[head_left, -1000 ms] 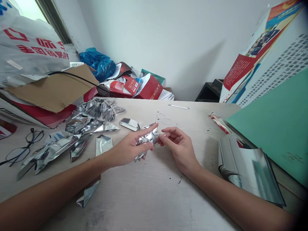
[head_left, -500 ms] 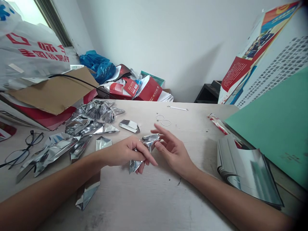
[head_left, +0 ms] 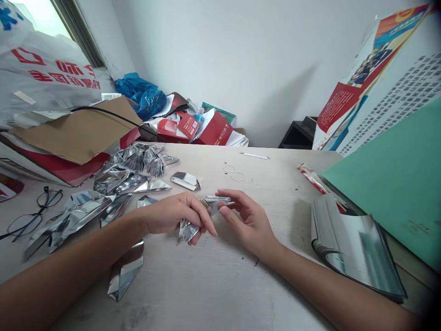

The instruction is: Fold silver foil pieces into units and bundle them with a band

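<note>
Over the middle of the table, my left hand [head_left: 181, 214] has its fingers closed round a folded piece of silver foil [head_left: 189, 231], which sticks out below the palm and again beyond the fingers. My right hand [head_left: 248, 220] pinches the far end of the same foil between thumb and fingertips. The middle of the foil is hidden behind my left fingers. Another folded foil strip [head_left: 127, 273] lies partly under my left forearm. A small foil packet [head_left: 185, 180] rests just beyond my left hand.
Pleated and folded foil pieces [head_left: 117, 179] are heaped at the left, beside eyeglasses [head_left: 37, 216]. Two thin white rings [head_left: 237, 176] and a white strip [head_left: 255, 156] lie farther back. A stack of silver sheets [head_left: 354, 248] is at the right, next to a green board [head_left: 389, 184].
My left hand has shifted slightly left with the foil, which has turned flatter at its far end. My right fingers have lowered and closed in on that end.
</note>
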The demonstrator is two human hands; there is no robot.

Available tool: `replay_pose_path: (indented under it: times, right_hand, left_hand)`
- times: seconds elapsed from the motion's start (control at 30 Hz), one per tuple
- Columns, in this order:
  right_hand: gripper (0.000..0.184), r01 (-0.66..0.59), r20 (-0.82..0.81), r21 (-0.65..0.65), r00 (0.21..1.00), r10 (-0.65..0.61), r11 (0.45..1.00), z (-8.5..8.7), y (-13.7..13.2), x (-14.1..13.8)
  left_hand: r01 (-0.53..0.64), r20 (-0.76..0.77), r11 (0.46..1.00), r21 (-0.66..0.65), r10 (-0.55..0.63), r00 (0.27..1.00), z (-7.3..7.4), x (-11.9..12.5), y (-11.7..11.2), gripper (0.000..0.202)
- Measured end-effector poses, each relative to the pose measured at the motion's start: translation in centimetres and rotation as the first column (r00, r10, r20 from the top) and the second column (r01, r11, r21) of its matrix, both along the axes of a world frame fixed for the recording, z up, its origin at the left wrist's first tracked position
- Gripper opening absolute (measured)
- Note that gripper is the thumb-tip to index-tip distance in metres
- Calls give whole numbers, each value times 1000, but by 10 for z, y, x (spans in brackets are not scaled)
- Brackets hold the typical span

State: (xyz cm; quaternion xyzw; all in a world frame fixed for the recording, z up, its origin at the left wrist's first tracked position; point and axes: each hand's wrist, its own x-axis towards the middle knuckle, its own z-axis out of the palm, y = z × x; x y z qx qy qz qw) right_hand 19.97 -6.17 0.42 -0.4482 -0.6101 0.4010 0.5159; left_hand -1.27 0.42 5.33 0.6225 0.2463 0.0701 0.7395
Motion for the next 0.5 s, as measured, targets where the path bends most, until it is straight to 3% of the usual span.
replay_pose_path:
  times: [0.07, 0.1, 0.13, 0.17, 0.2, 0.23, 0.27, 0.33, 0.5]
  right_hand:
    - [42, 42, -21, -50, 999, -43, 998, 0, 2, 0]
    - [41, 68, -32, -77, 997, -70, 995, 1, 3, 0]
    - [40, 91, -40, -104, 995, -95, 990, 1, 4, 1]
    - [39, 108, -41, -128, 993, -114, 986, 2, 5, 1]
    - [37, 115, -34, -148, 992, -121, 982, 3, 6, 1]
    - [36, 116, -21, -160, 992, -121, 980, 3, 6, 1]
    - [35, 112, 0, -164, 994, -113, 980, 3, 7, 1]
    - [31, 98, 49, -159, 995, -92, 982, 3, 6, 1]
    - [28, 103, 124, -184, 989, -81, 977, 0, 6, 1]
  left_hand:
    - [-119, -73, 977, 179, 134, 988, 5, -3, 6, 28]
    - [-200, -123, 921, 335, 253, 960, 7, -6, 11, 29]
    - [-254, -172, 810, 529, 395, 902, 9, -10, 16, 32]
    - [-257, -196, 640, 724, 549, 813, 10, -14, 22, 35]
    - [-201, -172, 437, 877, 675, 717, 9, -19, 29, 37]
    - [-102, -148, 270, 958, 763, 629, 7, -25, 36, 40]
    - [-24, -135, 178, 984, 818, 560, 4, -30, 43, 44]
    - [54, -166, 162, 985, 837, 521, -5, -40, 54, 43]
    - [66, -207, 208, 976, 784, 585, -17, -40, 59, 26]
